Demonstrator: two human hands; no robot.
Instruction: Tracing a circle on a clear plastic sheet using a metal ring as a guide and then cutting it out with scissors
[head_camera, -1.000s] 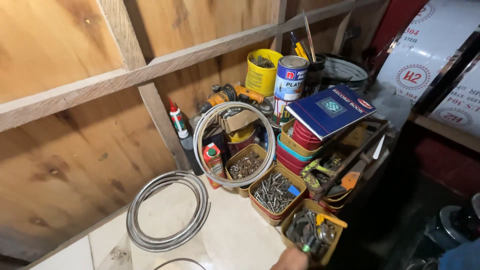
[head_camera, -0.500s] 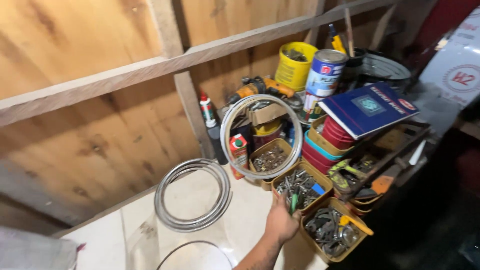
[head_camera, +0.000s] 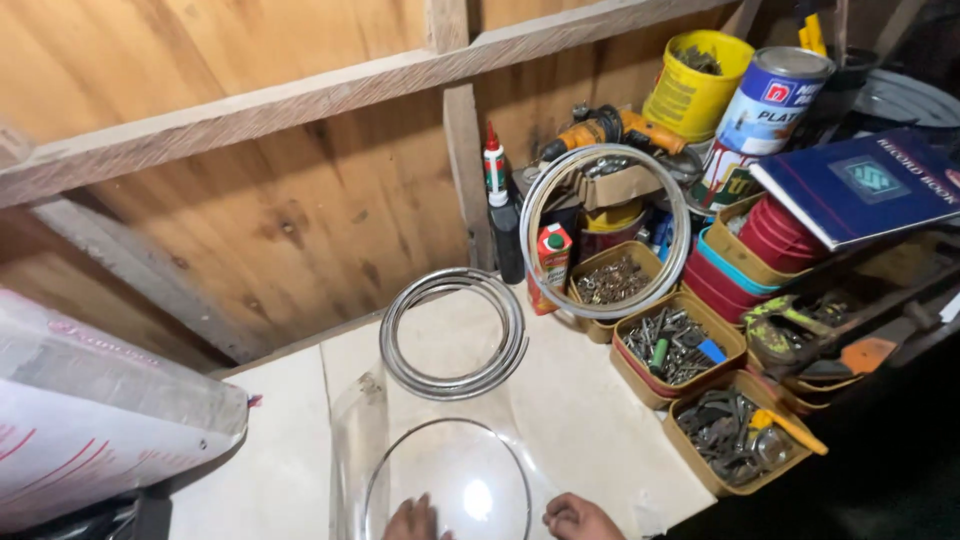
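So half a second ago my right hand (head_camera: 582, 517) was out over the tin of screws (head_camera: 676, 346) on the right; now it's back at the bottom edge, and the left hand (head_camera: 415, 520) has come in beside it. Both sit on the rim of the clear jar (head_camera: 445, 470), which lies on the tabletop (head_camera: 585, 420) with its mouth toward me. Only knuckles show, fingers curled against the glass, so I can't tell how tight the grip is. I'd guess the screw tins are done with and the jar is the thing in hand now. View has also swung left, so a white sack (head_camera: 95, 420) with red print shows at the left edge.

A coil (head_camera: 455, 335) of grey wire rings lies just behind the jar, and a bigger ring (head_camera: 605, 232) leans upright on the clutter.

Packaging stuff:
- small red and green carton (head_camera: 553, 262) just left of the tins, standing
- black bottle (head_camera: 505, 222) with a white and red nozzle against the wooden post
- yellow tub (head_camera: 695, 82) top right, next to it a blue and white paint can (head_camera: 772, 100) with a red patch on the label
- blue hardback book (head_camera: 860, 185) on a stack of red and teal trays
- third tin (head_camera: 740, 432) of dark metal bits nearest the tabletop edge
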